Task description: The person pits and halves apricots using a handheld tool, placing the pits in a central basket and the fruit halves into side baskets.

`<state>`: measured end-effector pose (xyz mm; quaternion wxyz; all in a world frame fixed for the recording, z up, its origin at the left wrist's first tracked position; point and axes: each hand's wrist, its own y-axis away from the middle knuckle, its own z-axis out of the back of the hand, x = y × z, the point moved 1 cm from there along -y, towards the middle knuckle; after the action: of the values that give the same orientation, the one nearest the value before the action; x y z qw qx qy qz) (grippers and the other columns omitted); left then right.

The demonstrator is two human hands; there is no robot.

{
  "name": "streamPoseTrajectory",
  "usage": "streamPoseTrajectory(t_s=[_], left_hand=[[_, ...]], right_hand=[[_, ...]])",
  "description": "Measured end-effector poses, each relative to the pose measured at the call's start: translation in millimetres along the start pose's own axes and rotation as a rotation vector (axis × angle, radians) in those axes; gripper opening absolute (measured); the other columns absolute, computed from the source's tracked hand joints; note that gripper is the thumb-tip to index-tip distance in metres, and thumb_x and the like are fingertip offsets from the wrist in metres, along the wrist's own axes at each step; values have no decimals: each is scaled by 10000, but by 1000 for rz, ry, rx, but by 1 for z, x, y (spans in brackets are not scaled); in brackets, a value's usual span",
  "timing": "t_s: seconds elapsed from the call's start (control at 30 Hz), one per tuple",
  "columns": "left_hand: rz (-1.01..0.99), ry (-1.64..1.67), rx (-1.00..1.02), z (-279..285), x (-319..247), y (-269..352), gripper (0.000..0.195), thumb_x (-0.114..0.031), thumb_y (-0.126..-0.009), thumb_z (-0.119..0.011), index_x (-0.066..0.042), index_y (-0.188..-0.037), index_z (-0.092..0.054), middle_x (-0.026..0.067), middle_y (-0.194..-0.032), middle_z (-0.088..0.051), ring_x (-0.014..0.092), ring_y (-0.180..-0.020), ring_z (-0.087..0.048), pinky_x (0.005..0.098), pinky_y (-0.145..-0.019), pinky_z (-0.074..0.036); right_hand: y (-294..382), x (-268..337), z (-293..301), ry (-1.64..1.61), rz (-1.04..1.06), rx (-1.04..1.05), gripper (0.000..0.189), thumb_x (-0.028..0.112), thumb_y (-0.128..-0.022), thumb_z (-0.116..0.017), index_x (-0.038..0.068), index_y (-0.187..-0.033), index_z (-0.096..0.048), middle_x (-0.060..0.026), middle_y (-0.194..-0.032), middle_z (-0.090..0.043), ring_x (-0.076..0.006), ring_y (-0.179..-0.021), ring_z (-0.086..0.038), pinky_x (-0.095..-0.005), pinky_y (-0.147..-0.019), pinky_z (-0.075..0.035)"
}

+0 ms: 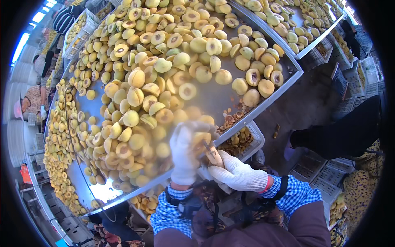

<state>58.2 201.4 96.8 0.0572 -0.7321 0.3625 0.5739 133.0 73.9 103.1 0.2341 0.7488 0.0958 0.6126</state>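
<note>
My left hand (185, 148), in a white knit glove, holds a halved yellow stone fruit (201, 140) over the near edge of a metal-rimmed table. My right hand (239, 173), gloved too, grips the light wooden handle of a small pitting tool (215, 156). The tool's thin metal end meets the fruit half. A hazy patch blurs the view around my left hand. Many fruit halves (188, 91), some with a brown pit hollow, lie heaped on the metal table beyond my hands. Brown pits and scraps (230, 120) lie along the table's near rim.
The table's metal rim (259, 109) runs slantwise before me. Below it stands a white plastic crate (257, 139) of fruit scraps. Stacked crates (324, 173) and a person's dark-clad leg (336, 126) are at the right. Another person (34, 98) is at the far left.
</note>
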Motion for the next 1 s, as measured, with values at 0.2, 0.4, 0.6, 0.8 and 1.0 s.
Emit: streamPoseTrajectory(t_s=[0.2, 0.4, 0.6, 0.8, 1.0], left_hand=[[-318, -190, -142, -4, 41, 4, 430, -376, -992, -414, 6, -948, -606, 136, -900, -661, 180, -783, -632, 281, -657, -522], [-333, -286, 6, 5, 36, 20, 495, -442, -987, -415, 23, -973, -585, 156, -919, -655, 211, -801, -648, 297, -663, -537], [-453, -138, -9, 7, 57, 58, 529, -458, -983, -400, 36, -968, -589, 163, -923, -654, 211, -777, -646, 296, -702, -530], [-342, 31, 155, 15, 74, 96, 350, -289, -932, -487, 43, -945, -598, 153, -864, -645, 238, -686, -647, 313, -624, -540], [-244, 134, 114, 14, 89, 148, 350, -309, -931, -495, 23, -927, -609, 157, -865, -653, 262, -725, -652, 353, -663, -557]], right_hand=[[-9, -39, -2, 140, 41, -33, 398, 249, -900, -567, 0, -1191, -460, -256, -917, -615, -397, -792, -642, -454, -664, -501], [0, -45, 8, 55, 148, 111, 363, 173, -884, -588, 9, -1187, -474, -178, -846, -597, -330, -725, -618, -373, -664, -504], [17, -78, -6, 649, 942, -75, 323, 143, -937, -526, 40, -1216, -400, -51, -669, -547, -135, -500, -548, -268, -468, -441], [78, -78, -23, 238, 480, 109, 194, 240, -976, -489, 66, -926, -559, -10, -691, -547, -111, -559, -524, -262, -517, -431], [110, -106, -26, 249, 576, 168, 216, 289, -960, -507, 77, -979, -545, -4, -718, -531, -100, -511, -505, -253, -467, -431]])
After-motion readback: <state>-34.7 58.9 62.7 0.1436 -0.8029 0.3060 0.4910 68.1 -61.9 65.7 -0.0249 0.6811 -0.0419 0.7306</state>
